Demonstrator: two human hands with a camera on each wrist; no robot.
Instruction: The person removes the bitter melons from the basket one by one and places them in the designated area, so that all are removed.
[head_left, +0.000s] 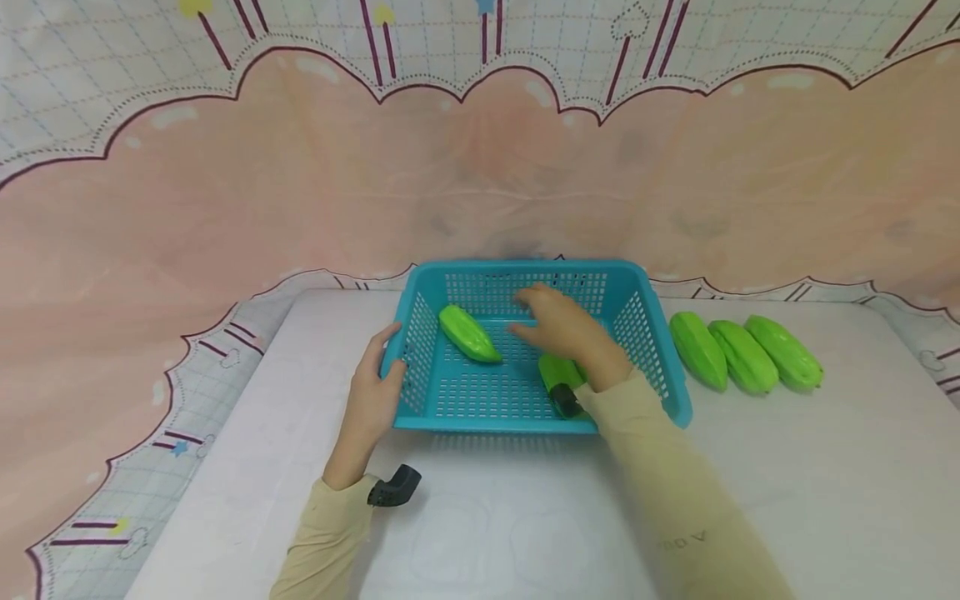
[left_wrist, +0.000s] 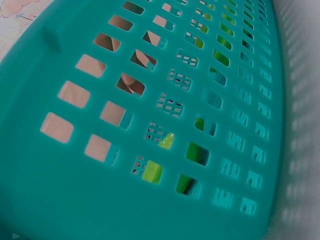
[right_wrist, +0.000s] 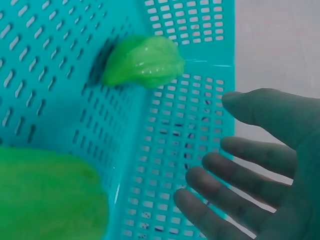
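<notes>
A blue-green plastic basket [head_left: 525, 423] with slotted walls stands on the white table. My left hand [head_left: 372, 396] rests at its left rim, thumb and forefinger apart. Only the basket's slotted wall [left_wrist: 45, 185] fills the left wrist view. My right hand [head_left: 562, 325] is over the basket's inside, its spread fingers [right_wrist: 235, 175] holding nothing. One elongated, ridged green fruit [head_left: 468, 335] lies at the basket's left. Another green fruit [head_left: 557, 375] lies at the front right, partly hidden by my right forearm and wrist camera; a green fruit [right_wrist: 50, 195] looms close in the right wrist view.
Right of the basket, three similar green fruits lie side by side: a left one [head_left: 699, 352], a middle one [head_left: 744, 358] and a right one [head_left: 783, 353]. A patterned peach-coloured cloth [head_left: 337, 183] hangs behind the white table [head_left: 480, 533].
</notes>
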